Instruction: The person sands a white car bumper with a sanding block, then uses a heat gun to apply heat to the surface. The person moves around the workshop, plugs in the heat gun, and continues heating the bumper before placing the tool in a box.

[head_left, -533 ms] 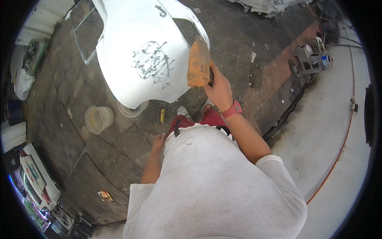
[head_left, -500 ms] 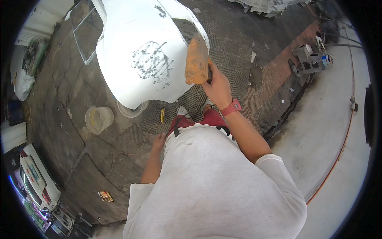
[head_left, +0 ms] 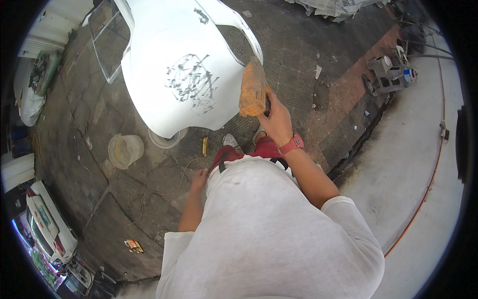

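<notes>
My right hand [head_left: 277,117], with a red watch on its wrist, is closed around a worn, dusty orange block-shaped tool [head_left: 253,92]. Vent-like slots show near the tool's close end. It is held beside the right edge of a large white curved panel [head_left: 149,74], shaped like a vehicle body part, and overlaps that edge in the view. Dark scribbled marks [head_left: 190,79] cover part of the panel. My left hand [head_left: 200,179] hangs low by my thigh, away from the panel, its fingers too small and partly hidden to read.
A whitish bucket [head_left: 126,151] stands left of the panel, and another tub [head_left: 168,139] sits partly under it. A metal frame [head_left: 105,55] adjoins the panel's left side. A yellow object [head_left: 204,146] lies near my feet. Grey blocks [head_left: 389,79] stand along the right wall.
My right hand has come slightly back toward me and to the right with the orange tool, away from the marks. My left hand stays by my thigh.
</notes>
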Motion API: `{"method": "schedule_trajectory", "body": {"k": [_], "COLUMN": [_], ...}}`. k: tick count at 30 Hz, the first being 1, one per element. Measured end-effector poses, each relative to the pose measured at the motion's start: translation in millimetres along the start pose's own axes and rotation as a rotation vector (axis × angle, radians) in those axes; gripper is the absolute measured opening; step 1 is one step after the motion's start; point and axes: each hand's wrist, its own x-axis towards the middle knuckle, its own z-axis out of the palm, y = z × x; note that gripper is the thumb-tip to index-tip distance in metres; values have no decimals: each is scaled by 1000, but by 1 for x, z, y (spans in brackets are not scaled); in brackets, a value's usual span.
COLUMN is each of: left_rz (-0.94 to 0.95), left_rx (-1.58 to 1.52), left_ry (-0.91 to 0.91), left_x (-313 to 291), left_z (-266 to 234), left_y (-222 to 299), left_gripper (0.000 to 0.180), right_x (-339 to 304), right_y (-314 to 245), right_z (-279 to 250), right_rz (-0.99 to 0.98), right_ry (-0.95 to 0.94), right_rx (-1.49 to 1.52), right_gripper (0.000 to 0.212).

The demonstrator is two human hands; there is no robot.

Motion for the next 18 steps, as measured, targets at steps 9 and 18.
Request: {"method": "schedule_trajectory", "body": {"k": [9, 18], "left_rz": [-12, -9], "left_rx": [-19, -26], "left_ry": [-35, -42], "left_x": [9, 9], "left_z": [1, -8], "left_y": [-14, 5], "left_gripper": [49, 50], "right_x": [-23, -23], "right_y": [23, 19], "right_z": [3, 0], "right_rz": [76, 34], "right_ry": [-28, 3], "right_rx": [-27, 2], "right_gripper": [56, 53]}}
